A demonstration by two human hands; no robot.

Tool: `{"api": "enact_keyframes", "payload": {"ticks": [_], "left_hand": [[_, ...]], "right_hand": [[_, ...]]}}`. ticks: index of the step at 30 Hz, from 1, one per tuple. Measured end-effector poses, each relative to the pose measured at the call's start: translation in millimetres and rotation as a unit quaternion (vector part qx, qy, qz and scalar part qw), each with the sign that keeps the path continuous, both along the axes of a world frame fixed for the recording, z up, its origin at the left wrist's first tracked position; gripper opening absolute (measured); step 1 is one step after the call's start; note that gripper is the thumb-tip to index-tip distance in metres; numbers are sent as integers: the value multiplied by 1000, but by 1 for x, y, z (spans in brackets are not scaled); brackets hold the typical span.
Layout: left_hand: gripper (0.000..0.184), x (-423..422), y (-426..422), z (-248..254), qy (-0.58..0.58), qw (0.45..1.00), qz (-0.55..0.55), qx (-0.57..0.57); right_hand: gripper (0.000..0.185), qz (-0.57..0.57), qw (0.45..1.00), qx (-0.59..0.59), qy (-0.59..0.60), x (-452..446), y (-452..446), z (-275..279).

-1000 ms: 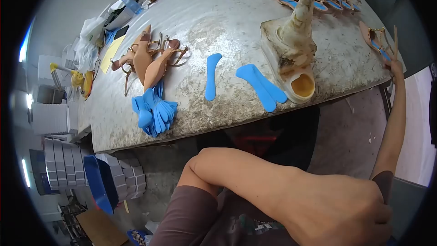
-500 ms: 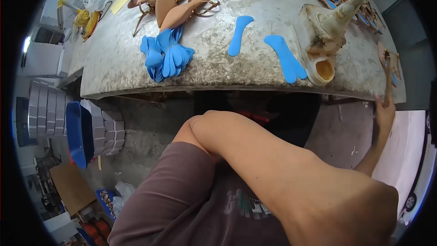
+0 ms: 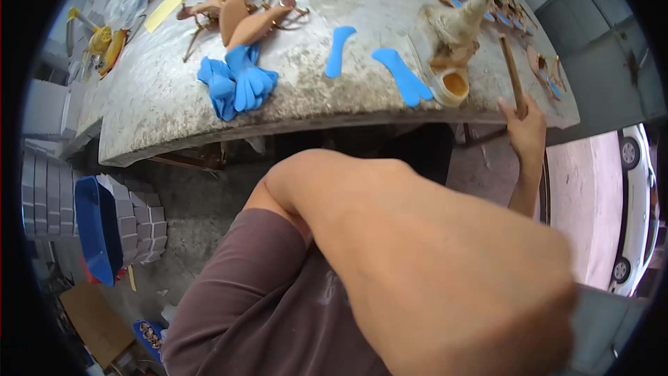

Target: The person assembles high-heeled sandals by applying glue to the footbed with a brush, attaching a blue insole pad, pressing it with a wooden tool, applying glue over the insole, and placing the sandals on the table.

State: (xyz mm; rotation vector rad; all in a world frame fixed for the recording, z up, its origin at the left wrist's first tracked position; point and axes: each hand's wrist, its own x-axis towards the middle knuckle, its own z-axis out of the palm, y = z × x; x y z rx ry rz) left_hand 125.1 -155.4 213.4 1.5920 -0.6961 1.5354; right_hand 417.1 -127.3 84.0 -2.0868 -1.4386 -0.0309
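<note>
My right hand point(image 3: 527, 125) is closed around a flat wooden stick point(image 3: 513, 73) at the table's right front edge, the stick pointing up and away. My left forearm point(image 3: 390, 230) crosses the foreground very close to the camera. Its bent, shaded wrist end is at lower right, with the fingers hidden. Left of the stick lies a crusted pot point(image 3: 449, 38) with a round opening of amber, glue-like stuff point(image 3: 456, 84). Blue insole-shaped pieces point(image 3: 402, 76) lie beside it, with a single blue piece point(image 3: 340, 51) further left. A strappy sandal point(image 3: 549, 75) with blue inside lies right of the stick.
Tan soles and straps point(image 3: 240, 17) and a bundle of blue pieces point(image 3: 240, 83) lie on the table's left. Rows of sandals point(image 3: 487, 0) line the far right. Stacked boxes point(image 3: 136, 226) and a blue tub point(image 3: 97, 230) stand at lower left. A white car point(image 3: 630, 195) shows outside.
The view has turned, so the table's contents sit further left. My right hand with the stick has come away from the sandal at right. My left arm fills more of the foreground.
</note>
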Motion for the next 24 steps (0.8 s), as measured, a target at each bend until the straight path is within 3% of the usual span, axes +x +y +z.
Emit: {"api": "enact_keyframes", "payload": {"ticks": [1,4,6,8,9,10,11,12,13,15,17,19,20,21,23,24], "left_hand": [[25,-7,9,2,3,1000,7,0],[29,-34,7,3,10,1000,27,5],[31,-42,14,2,13,999,29,7],[33,-51,35,-2,15,999,36,12],[27,-63,46,-7,150,969,198,6],[26,-73,58,-15,273,894,354,-4],[29,-79,70,-26,385,777,498,-16],[36,-79,129,-62,323,759,561,-71],[44,-95,192,-101,377,671,636,-50],[55,-146,298,-191,501,477,721,-39],[56,-170,336,-216,633,308,710,-19],[48,-177,357,-201,666,307,679,-29],[31,-182,372,-195,666,349,658,-41],[26,-185,380,-178,665,339,665,-9],[20,-171,382,-116,700,341,625,45],[18,-158,371,-84,718,382,579,63]], "right_hand": [[32,19,998,10,64,-9,-2,3],[42,24,997,1,75,-27,-12,4],[48,29,988,-25,147,-43,-23,5],[46,50,983,-23,175,-53,-31,-9],[44,53,974,-8,219,-52,-34,-31],[43,61,963,7,261,-49,-36,-48],[40,25,950,-1,313,-61,-40,-42],[36,-10,931,-10,365,-73,-44,-36],[32,-1,922,10,388,-72,-48,-44],[29,9,907,33,419,-65,-55,-58],[23,20,907,0,421,-51,-55,-69],[20,-9,905,15,425,-54,-47,-57],[22,0,918,14,396,-50,-45,-58],[25,6,930,10,367,-48,-47,-57],[21,0,922,33,387,-60,-31,-44],[21,27,919,37,392,-66,-23,-41]]}}
